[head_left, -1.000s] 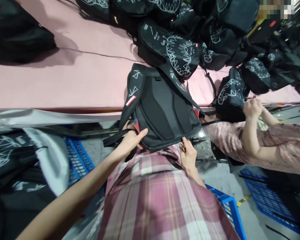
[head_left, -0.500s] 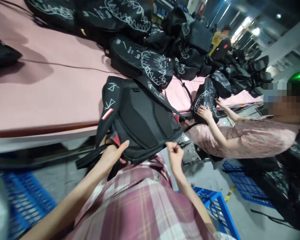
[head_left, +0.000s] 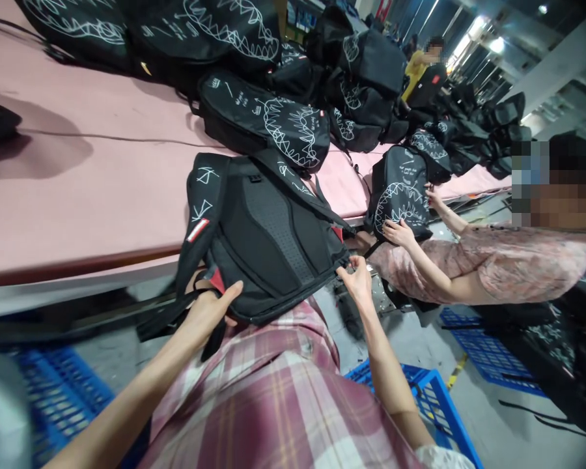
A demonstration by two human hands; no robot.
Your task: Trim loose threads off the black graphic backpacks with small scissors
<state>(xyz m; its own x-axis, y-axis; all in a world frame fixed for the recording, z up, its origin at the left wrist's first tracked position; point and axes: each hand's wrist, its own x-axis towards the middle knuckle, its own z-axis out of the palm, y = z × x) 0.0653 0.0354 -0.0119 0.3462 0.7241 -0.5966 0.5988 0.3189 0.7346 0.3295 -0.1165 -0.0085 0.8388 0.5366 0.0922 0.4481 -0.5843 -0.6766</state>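
Observation:
A black backpack (head_left: pixel 268 228) lies back panel up at the table's front edge, its near end against my plaid clothing. White line drawings and a red-and-white tag mark its left shoulder strap (head_left: pixel 202 202). My left hand (head_left: pixel 212 309) grips the near left corner, thumb on top beside a red patch, its other fingers partly hidden underneath. At the near right corner, my right hand (head_left: pixel 356 277) pinches the backpack's edge seam between thumb and fingers.
Several black backpacks with white drawings (head_left: pixel 268 120) lie along the pink table (head_left: pixel 102 189). On the right, a co-worker (head_left: pixel 493 267) holds another backpack (head_left: pixel 400 189). Blue plastic crates (head_left: pixel 439 404) stand on the floor below.
My right hand has moved right and up along the backpack's near edge to its corner. My left hand keeps its grip. The co-worker's backpack has been tipped more upright.

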